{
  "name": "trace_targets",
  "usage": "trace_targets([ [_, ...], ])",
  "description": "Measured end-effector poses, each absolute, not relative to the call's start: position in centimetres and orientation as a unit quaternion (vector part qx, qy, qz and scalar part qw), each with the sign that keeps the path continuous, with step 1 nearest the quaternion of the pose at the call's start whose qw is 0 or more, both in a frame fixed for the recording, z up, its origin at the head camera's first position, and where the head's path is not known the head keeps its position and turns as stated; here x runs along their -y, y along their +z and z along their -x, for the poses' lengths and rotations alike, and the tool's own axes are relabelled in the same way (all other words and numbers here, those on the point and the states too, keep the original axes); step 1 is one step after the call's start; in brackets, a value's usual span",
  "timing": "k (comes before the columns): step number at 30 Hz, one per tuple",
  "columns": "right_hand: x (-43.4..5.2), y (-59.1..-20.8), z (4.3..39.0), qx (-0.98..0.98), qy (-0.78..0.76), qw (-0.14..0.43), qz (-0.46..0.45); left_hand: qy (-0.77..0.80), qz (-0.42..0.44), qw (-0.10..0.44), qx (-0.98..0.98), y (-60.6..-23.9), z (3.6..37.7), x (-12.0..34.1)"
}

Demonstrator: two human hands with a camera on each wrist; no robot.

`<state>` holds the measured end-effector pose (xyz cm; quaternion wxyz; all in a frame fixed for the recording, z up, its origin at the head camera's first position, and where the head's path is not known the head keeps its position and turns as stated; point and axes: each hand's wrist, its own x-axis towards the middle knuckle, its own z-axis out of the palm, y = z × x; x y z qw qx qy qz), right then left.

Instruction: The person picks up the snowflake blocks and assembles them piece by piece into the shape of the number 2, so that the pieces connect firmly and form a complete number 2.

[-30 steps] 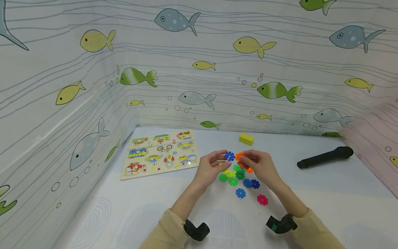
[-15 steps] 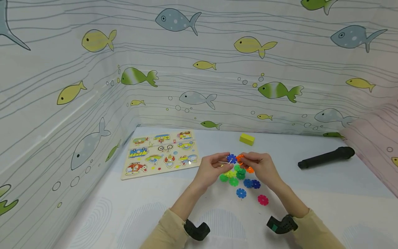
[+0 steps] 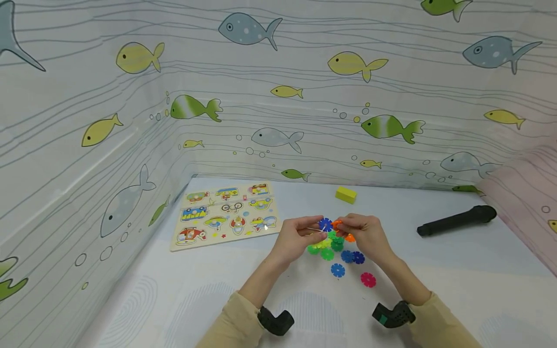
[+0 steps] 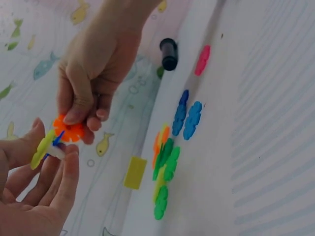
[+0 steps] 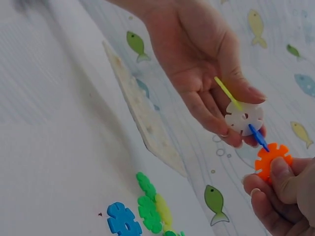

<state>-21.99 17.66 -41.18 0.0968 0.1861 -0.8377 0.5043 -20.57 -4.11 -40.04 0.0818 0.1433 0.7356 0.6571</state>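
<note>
My left hand (image 3: 293,239) pinches a joined chain of slotted snowflake discs between thumb and fingers. In the right wrist view the chain has a white disc (image 5: 244,119) in the middle, a yellow disc (image 5: 227,92) standing edge-on in it, and a blue disc (image 5: 258,136) on its other side. My right hand (image 3: 367,234) pinches an orange disc (image 5: 272,160) between thumb and fingers. The orange disc's rim meets the blue disc's edge, the two set crosswise. Both hands are above a group of loose discs, such as a green one (image 3: 328,253).
Toward me on the table lie a light blue disc (image 3: 338,270) and a pink disc (image 3: 368,280). A wooden picture puzzle board (image 3: 248,228) is at left, a yellow block (image 3: 345,195) behind the hands, a black microphone (image 3: 457,221) at right. Fish-patterned walls surround the table.
The blue disc of the chain and the orange disc have come closer together, the left hand shifting slightly right and down. The orange disc has turned more edge-on in the head view.
</note>
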Motion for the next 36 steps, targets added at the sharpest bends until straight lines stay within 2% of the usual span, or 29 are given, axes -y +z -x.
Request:
trace_targets([
  [16,-17.4,-41.7,22.0,0.828,0.490,0.165,-0.218,0.664,-0.158,0.097,-0.724,-39.8,20.6,4.3],
  [27,-16.8,-42.4,22.1,0.802,0.479,0.236,-0.266,0.662,-0.156,0.102,-0.726,-39.7,20.5,4.4],
  [36,-17.1,-42.2,22.2,0.816,0.492,0.186,-0.240,0.666,-0.136,0.097,-0.727,-39.6,20.5,4.1],
])
